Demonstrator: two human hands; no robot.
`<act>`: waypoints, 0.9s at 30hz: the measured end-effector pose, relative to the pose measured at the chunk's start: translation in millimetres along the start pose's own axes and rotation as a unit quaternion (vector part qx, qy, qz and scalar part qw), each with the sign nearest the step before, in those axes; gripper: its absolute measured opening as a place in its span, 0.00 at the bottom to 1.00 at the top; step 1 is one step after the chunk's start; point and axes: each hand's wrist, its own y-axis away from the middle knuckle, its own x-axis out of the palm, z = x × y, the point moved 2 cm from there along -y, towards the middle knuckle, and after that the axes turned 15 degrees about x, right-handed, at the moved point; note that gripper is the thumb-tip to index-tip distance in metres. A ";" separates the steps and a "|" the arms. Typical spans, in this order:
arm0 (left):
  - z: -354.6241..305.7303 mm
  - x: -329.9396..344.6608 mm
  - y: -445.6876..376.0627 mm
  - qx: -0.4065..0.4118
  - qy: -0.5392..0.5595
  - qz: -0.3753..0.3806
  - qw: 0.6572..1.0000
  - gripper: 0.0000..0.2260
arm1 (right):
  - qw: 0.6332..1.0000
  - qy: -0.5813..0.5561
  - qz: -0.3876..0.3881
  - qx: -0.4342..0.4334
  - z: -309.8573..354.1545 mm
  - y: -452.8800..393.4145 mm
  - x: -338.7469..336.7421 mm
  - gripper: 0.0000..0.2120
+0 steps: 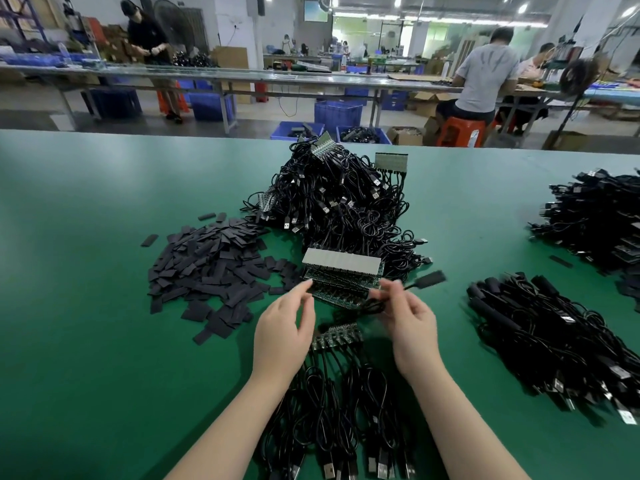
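Black sleeved cable | tip points right, away | right hand pinches it | left hand relaxed, empty

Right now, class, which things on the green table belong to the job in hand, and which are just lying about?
In the job: right hand pinching the sleeved cable; left hand by the board panel; pile of black sleeves; cable heap.
Lying about: cable bundles at the right; blue crates behind.

I find no readable text, label, brand or number anywhere. The surface of the circuit boards at bench centre is too small and blurred to read; nothing on the far wall screen is legible.
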 end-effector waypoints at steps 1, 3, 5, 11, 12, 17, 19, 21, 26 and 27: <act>0.4 0.0 0.3 -0.006 0.003 0.002 1.000 0.15 | 0.998 -0.057 0.003 -0.002 12.7 0.5 -4.0 0.12; 0.3 1.0 1.3 -0.010 0.009 0.015 1.000 0.15 | 0.993 -0.104 -0.024 -0.049 43.6 2.2 -18.1 0.16; 0.6 1.6 1.3 -0.009 0.009 0.025 1.000 0.15 | 0.985 -0.047 -0.098 -0.136 79.6 10.9 -40.9 0.14; 1.0 2.6 0.8 -0.001 0.008 0.039 0.999 0.14 | 0.785 0.468 -0.332 -0.234 158.8 5.8 -119.8 0.19; 1.1 2.7 0.4 -0.002 0.008 0.040 0.999 0.14 | 0.749 0.541 -0.340 -0.176 157.8 -4.4 -129.2 0.19; 3.0 3.6 0.4 -0.014 0.007 0.055 0.998 0.14 | 0.642 0.704 -0.301 0.018 116.1 -33.4 -155.0 0.17; 3.0 4.2 0.7 -0.010 0.014 0.069 0.997 0.13 | 0.606 0.722 -0.334 0.001 109.4 -35.3 -159.3 0.17; 2.6 6.3 0.5 -0.001 0.018 0.094 0.995 0.12 | 0.529 0.764 -0.370 -0.015 111.5 -32.1 -152.7 0.16; 5.1 12.6 -2.0 0.036 0.007 0.174 0.984 0.15 | 0.673 0.665 -0.281 -0.162 92.8 -11.2 -87.8 0.10; 6.1 14.0 -2.8 0.050 -0.009 0.190 0.980 0.17 | 0.711 0.654 -0.217 -0.138 80.3 -6.0 -69.3 0.11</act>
